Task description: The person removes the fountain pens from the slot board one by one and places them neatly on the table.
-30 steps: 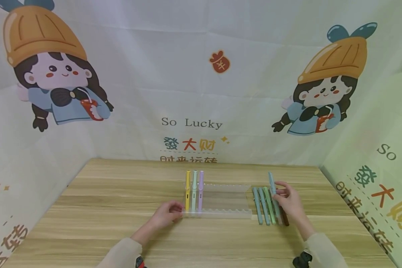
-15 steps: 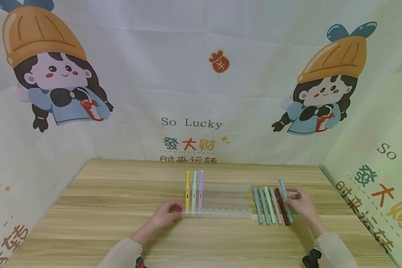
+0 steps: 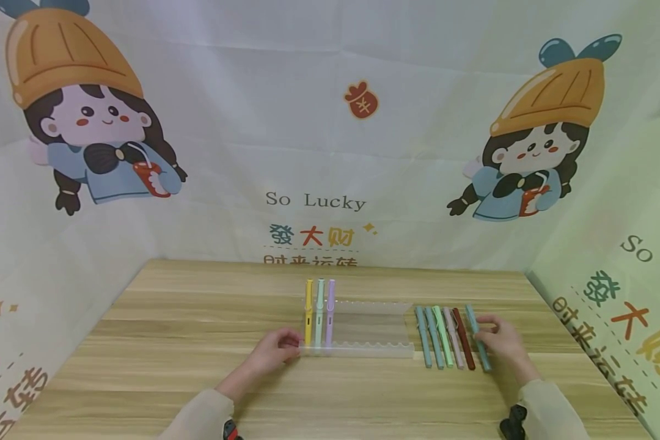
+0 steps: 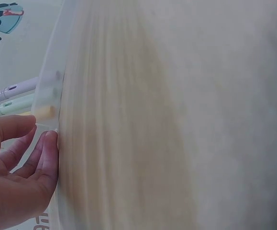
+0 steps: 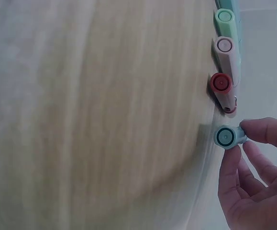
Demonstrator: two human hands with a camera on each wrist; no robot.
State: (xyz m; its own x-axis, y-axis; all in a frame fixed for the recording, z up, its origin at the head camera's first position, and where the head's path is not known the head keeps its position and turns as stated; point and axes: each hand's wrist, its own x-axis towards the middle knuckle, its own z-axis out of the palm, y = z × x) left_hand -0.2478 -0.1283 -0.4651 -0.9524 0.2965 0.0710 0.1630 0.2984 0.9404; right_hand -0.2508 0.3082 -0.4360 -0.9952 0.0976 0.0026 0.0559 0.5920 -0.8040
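Observation:
A clear plastic pen rack (image 3: 371, 350) lies on the table, holding a yellow pen (image 3: 308, 315), a mint pen (image 3: 320, 313) and a lilac pen (image 3: 330, 315) at its left end. My left hand (image 3: 277, 351) pinches the rack's left front corner between thumb and fingers. At the far right of a loose row, my right hand (image 3: 503, 342) pinches a blue-grey pen (image 3: 478, 339) lying on the table; its round end (image 5: 225, 137) faces the right wrist view. Immediately left of it lies a dark red pen (image 3: 464, 339), tilted slightly like its neighbours.
Between the rack and the red pen lie two blue-grey pens (image 3: 424, 337), a light green pen (image 3: 442, 337) and a greyish pink pen (image 3: 453, 339). Wood-grain table (image 3: 198, 305) surrounds everything. A printed cloth (image 3: 225, 153) hangs behind and at both sides.
My right hand has carried the blue-grey pen rightward over the green, pink and red pens and lowered it to the table right of the red one. My left hand has stayed at the rack.

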